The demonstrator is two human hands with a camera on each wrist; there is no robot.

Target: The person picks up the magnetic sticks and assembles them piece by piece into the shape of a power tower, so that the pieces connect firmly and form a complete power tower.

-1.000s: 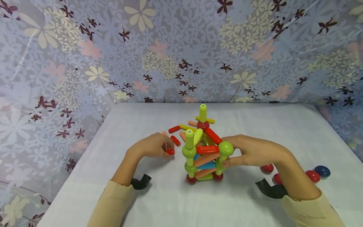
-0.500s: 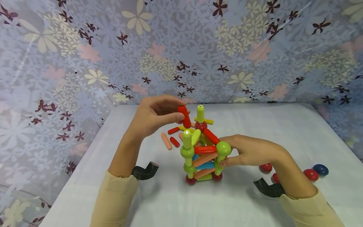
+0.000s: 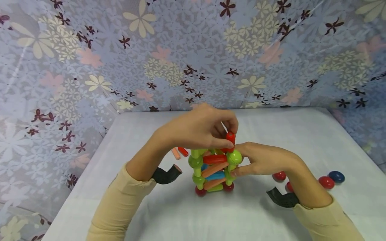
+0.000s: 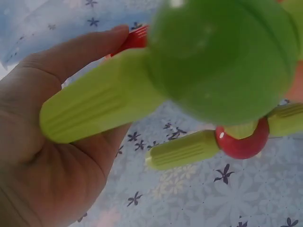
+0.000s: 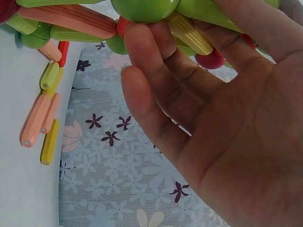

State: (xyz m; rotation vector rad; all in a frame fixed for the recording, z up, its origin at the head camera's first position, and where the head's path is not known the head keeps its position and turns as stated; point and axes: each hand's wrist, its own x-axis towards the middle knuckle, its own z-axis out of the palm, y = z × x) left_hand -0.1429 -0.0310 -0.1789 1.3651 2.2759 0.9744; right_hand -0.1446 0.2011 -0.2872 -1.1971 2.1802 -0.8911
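A tower of magnetic rods and balls [image 3: 214, 159] stands on the white table, with green and red balls at its corners. My left hand [image 3: 202, 129] pinches a red magnetic rod [image 3: 230, 139], held upright at the top of the green ball [image 3: 234, 157] on the tower's right corner. My right hand [image 3: 265, 159] grips that corner's column, thumb in front and fingers behind. In the left wrist view, a light-green rod [image 4: 102, 97] juts from a large green ball [image 4: 218, 61] before the left palm. The left hand hides the tower's back top in the head view.
Loose red [image 3: 183, 151] and salmon rods [image 3: 176, 153] lie left of the tower. More salmon and yellow rods [image 5: 49, 142] show in the right wrist view. Several red balls [image 3: 326, 182] and a blue ball [image 3: 336, 176] lie at the right, partly behind the right forearm.
My left hand has picked up a red rod from the table left of the tower, lifted it and carried it right to the tower's right corner. My right hand keeps its grip.
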